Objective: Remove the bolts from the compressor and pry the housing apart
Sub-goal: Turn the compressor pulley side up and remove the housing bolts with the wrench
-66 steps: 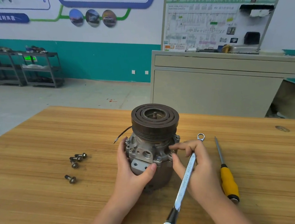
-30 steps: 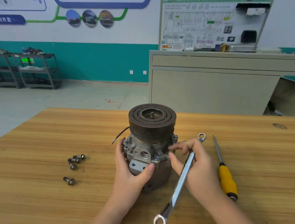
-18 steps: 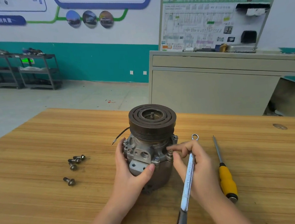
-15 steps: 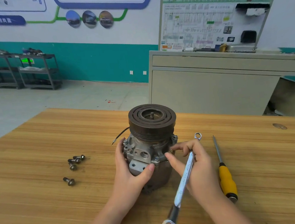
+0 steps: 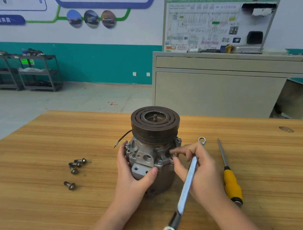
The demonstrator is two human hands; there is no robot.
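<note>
The compressor (image 5: 155, 149) stands upright on the wooden table (image 5: 45, 206), its dark grooved pulley on top. My left hand (image 5: 134, 177) wraps the housing's left side, thumb across the front. My right hand (image 5: 201, 171) keeps a double-ended ring wrench (image 5: 187, 187) in its palm while thumb and forefinger pinch a bolt (image 5: 174, 154) at the housing's right flange. Other bolts still sit in the flange, one at the front (image 5: 159, 162). Several removed bolts (image 5: 76, 165) lie to the left.
A yellow-handled screwdriver (image 5: 229, 177) lies on the table right of my right hand. A black wire (image 5: 123, 136) sticks out from the compressor's left. Behind the table stand a beige cabinet (image 5: 218, 90) with a wiring display board and metal shelves (image 5: 24, 72) at the far left.
My right fingers have kept working at the bolt on the right flange, and the wrench in my palm has swung back and forth. My left hand and the compressor have stayed put.
</note>
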